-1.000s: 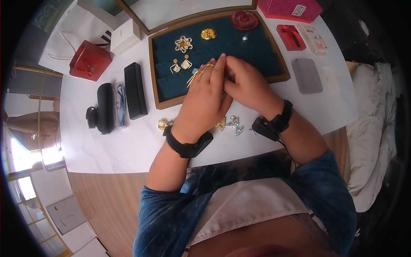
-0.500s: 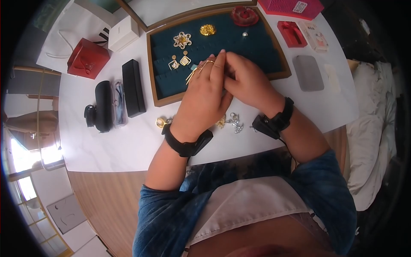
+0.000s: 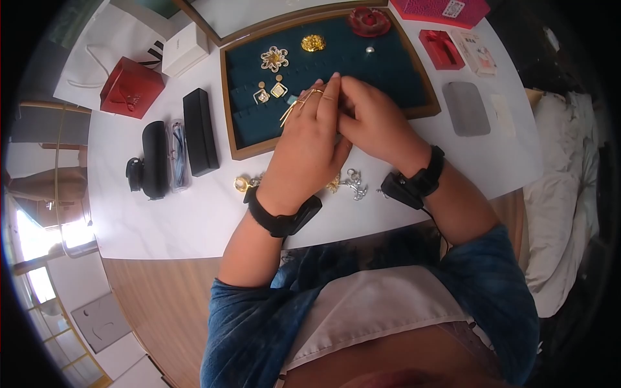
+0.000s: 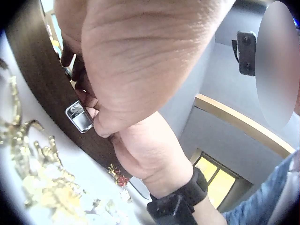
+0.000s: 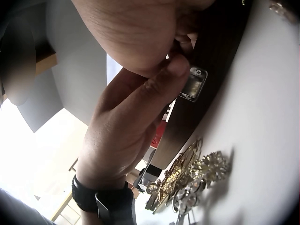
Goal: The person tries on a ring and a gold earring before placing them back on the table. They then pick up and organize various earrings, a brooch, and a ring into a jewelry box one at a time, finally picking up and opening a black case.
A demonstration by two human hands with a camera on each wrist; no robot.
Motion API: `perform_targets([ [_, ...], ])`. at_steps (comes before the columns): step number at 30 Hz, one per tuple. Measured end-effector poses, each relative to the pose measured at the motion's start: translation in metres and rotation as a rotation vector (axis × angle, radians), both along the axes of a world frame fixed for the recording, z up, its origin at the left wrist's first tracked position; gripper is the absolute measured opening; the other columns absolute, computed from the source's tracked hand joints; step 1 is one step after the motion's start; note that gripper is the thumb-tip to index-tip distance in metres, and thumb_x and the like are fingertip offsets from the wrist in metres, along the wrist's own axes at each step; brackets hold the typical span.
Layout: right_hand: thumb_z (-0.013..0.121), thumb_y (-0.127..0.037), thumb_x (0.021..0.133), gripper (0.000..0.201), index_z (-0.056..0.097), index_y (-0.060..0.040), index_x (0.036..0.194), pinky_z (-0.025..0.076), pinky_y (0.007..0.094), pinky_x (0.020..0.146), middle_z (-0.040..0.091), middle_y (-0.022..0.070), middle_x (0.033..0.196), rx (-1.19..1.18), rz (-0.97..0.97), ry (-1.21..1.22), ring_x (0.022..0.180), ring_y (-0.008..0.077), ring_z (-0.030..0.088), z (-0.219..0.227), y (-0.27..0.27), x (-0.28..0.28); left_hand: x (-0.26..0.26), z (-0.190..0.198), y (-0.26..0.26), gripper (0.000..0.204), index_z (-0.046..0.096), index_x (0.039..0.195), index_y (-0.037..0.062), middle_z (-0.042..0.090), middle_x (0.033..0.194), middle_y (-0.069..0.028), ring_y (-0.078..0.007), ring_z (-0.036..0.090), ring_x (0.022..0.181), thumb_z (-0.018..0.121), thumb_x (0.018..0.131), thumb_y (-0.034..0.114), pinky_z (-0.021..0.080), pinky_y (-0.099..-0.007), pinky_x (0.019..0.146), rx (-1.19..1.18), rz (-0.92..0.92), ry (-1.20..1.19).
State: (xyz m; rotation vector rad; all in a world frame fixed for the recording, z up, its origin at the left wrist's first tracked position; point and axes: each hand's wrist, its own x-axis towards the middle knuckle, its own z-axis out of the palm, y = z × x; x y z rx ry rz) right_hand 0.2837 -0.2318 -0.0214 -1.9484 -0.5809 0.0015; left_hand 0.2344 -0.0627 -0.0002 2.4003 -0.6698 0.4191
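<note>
Both hands meet over the front of a wood-framed jewelry case (image 3: 238,152) lined in dark green. My left hand (image 3: 301,155) lies flat with its fingers extended and a gold band across them. Thin gold bars (image 3: 285,117) and a small teal piece (image 3: 292,99) show beside those fingers. My right hand (image 3: 375,119) has its thumb bent against the left hand; its other fingertips are hidden, so I cannot tell whether it holds anything. Left of the hands are square drop earrings (image 3: 279,88). A flower brooch (image 3: 274,59), a gold brooch (image 3: 313,43) and a red flower (image 3: 369,22) lie farther back.
Gold and silver jewelry (image 3: 352,187) lies before the case, whose metal clasp (image 4: 79,117) faces me. Leftward are a long black box (image 3: 200,132), a glasses case (image 3: 154,158) and a red bag (image 3: 132,88). Rightward are a grey pad (image 3: 467,108) and a red gift box (image 3: 442,50).
The head view has shifted slightly, so the case and things sit a little higher and farther left. Both hands keep the same pose against each other.
</note>
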Motion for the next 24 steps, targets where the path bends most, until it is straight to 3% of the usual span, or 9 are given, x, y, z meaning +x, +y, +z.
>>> perform_targets([
  [15, 0.072, -0.015, 0.095, 0.025, 0.063, -0.001, 0.113, 0.059, 0.0441, 0.079, 0.074, 0.0183, 0.1, 0.002, 0.001, 0.011, 0.092, 0.0378, 0.073, -0.0005, -0.0002, 0.0002, 0.0, -0.0006, 0.0, 0.086, 0.037, 0.163, -0.0001, 0.06, 0.141, -0.0302, -0.0474, 0.055, 0.139, 0.077, 0.087, 0.005, 0.048, -0.0496, 0.115, -0.01, -0.003, 0.025],
  [24, 0.072, -0.014, 0.094, 0.023, 0.062, -0.0012, 0.111, 0.059, 0.044, 0.079, 0.074, 0.0177, 0.099, 0.005, 0.001, 0.027, 0.092, 0.0376, 0.074, 0.0004, 0.0003, -0.0001, -0.0004, -0.0003, -0.0004, 0.085, 0.038, 0.162, -0.0004, 0.06, 0.141, -0.0312, -0.0484, 0.058, 0.133, 0.077, 0.087, 0.005, 0.048, -0.0498, 0.113, -0.012, -0.003, 0.011],
])
